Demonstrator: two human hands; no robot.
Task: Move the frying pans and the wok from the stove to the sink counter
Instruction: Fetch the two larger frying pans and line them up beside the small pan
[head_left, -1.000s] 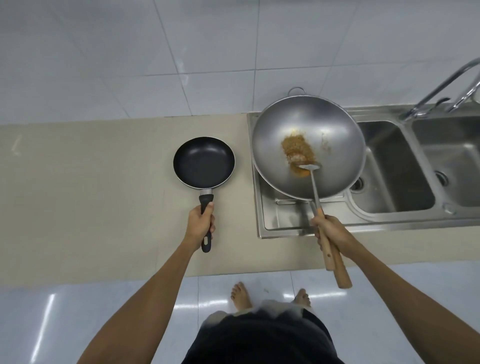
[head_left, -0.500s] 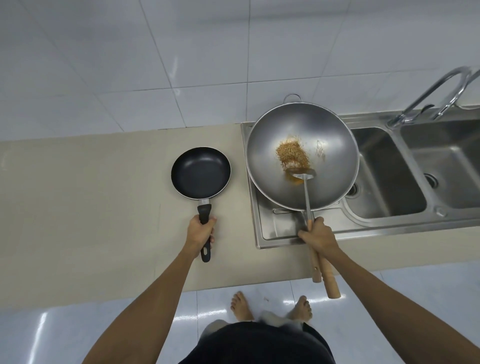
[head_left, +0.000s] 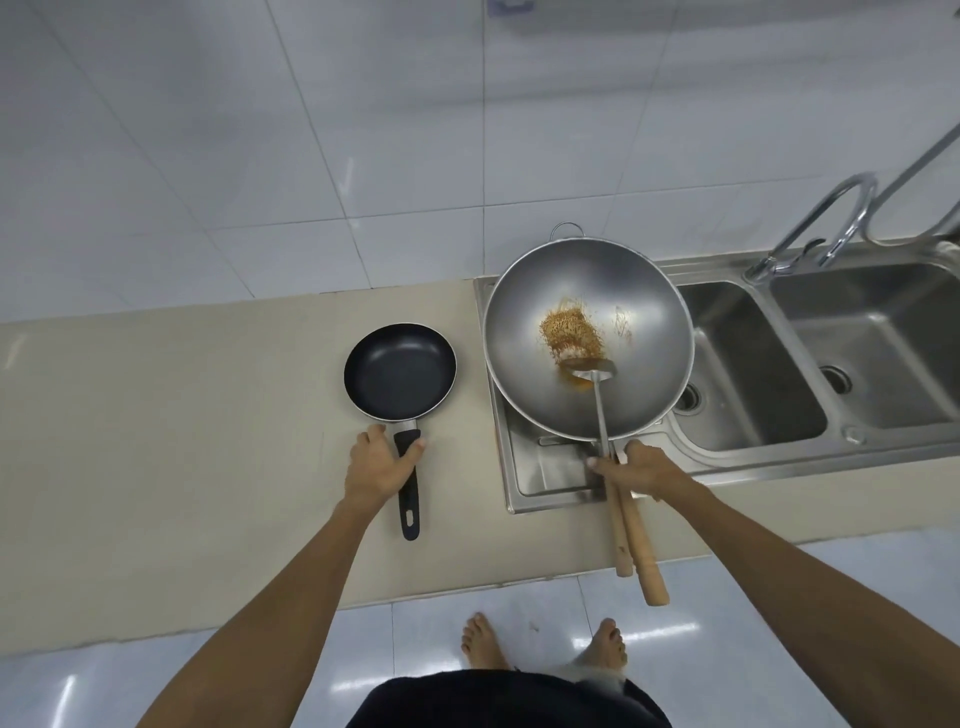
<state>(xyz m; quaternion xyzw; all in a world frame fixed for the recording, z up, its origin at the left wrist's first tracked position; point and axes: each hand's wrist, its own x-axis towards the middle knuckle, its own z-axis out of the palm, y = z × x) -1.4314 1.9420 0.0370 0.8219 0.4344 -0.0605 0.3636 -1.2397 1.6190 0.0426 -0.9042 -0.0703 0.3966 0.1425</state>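
Observation:
A small black frying pan (head_left: 400, 371) sits flat on the beige counter (head_left: 182, 415), its black handle pointing toward me. My left hand (head_left: 379, 465) lies over that handle with thumb and fingers spread apart, not clasping it. To its right a large steel wok (head_left: 644, 312) holding brown food residue rests on the steel drainboard (head_left: 540, 473) of the sink. A metal spatula (head_left: 592, 369) lies in the wok. My right hand (head_left: 641, 467) is closed over the wooden handles (head_left: 636, 540) of wok and spatula, which stick out past the counter edge.
A double steel sink (head_left: 753, 364) with curved taps (head_left: 831, 218) lies right of the wok. White wall tiles stand behind. Below the counter's front edge are the glossy floor and my bare feet (head_left: 483, 642).
My left hand has let go of the pan handle and spread its fingers. The wok has settled lower onto the drainboard, and my right hand sits closer to the wok's rim.

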